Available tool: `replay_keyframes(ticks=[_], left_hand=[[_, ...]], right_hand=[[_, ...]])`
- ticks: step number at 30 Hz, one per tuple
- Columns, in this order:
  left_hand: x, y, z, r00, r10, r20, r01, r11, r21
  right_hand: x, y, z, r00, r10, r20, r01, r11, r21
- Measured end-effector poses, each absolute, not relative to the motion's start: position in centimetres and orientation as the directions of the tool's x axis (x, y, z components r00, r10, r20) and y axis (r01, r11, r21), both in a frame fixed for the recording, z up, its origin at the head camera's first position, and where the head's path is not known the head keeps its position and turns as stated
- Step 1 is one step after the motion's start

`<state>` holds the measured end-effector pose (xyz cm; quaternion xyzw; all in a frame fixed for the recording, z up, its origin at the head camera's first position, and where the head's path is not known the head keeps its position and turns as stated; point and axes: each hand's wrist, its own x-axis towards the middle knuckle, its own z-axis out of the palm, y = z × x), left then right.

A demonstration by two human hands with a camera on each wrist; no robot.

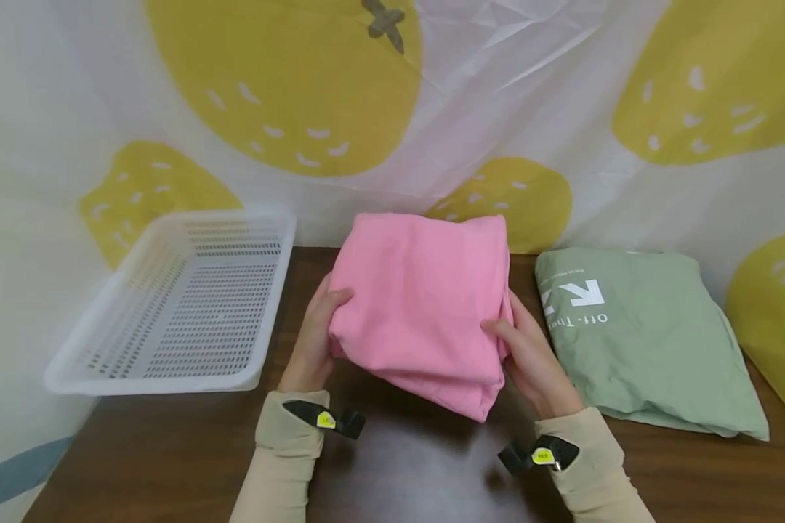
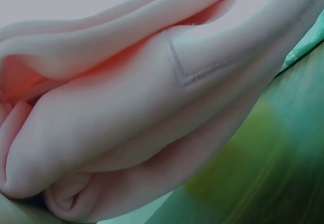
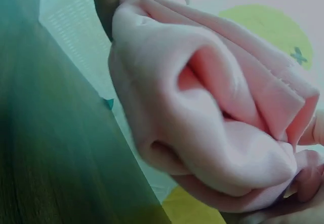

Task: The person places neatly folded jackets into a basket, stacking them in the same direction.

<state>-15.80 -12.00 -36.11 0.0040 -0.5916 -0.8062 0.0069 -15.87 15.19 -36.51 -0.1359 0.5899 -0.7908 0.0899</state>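
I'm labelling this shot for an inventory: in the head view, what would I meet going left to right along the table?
White basket → left hand → pink cloth → right hand → green fabric item with white print.

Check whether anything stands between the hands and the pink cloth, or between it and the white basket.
Nothing visible separates the left hand or right hand from the pink cloth: both grip its sides. Toward the white basket, only the left hand itself comes between.
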Motion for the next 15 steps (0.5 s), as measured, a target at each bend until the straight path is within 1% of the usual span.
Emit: replay_keyframes(ticks=[3,6,9,15], left_hand=[[-15.7,-12.0,-35.8,-0.998,-0.056,0.006,0.023,-0.309,0.951],[-15.5,-12.4,-35.4,-0.995,-0.095,0.015,0.044,-0.308,0.95],[-15.1,-12.9,-34.7,-0.992,-0.125,0.032,0.069,-0.302,0.951],[-14.6,-14.0,-33.6,-0.987,-0.157,0.031,0.081,-0.321,0.944]], right_hand=[[-15.2,14.5,-35.8,-0.955,-0.273,0.119,-0.048,-0.255,-0.966],[-14.6,13.6,-34.9,-0.952,-0.267,0.151,-0.092,-0.221,-0.971],[-14.2,12.8,-34.3,-0.947,-0.268,0.177,-0.12,-0.215,-0.969],[-14.5,11.7,-34.5,-0.957,-0.218,0.192,-0.147,-0.207,-0.967]])
